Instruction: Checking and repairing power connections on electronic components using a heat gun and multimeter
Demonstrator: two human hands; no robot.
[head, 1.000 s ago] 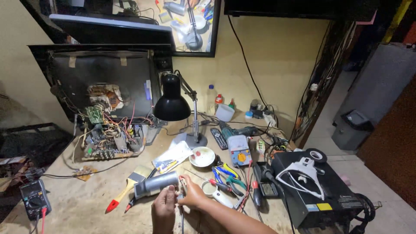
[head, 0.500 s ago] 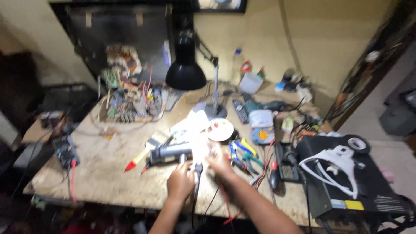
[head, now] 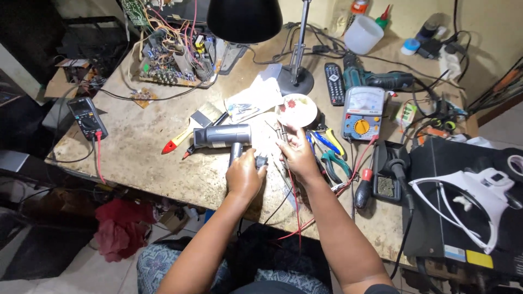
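On the workbench [head: 136, 141], both hands now nearer the hair dryer [head: 223, 136].

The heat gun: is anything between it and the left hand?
Nothing visible. The left hand lies right against the handle of the heat gun and pinches a small black part. The right hand holds thin probes beside it.

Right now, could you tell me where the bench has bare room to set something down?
Bare: the table between the multimeter and the paintbrush. Crowded: right of the right hand, among pliers.
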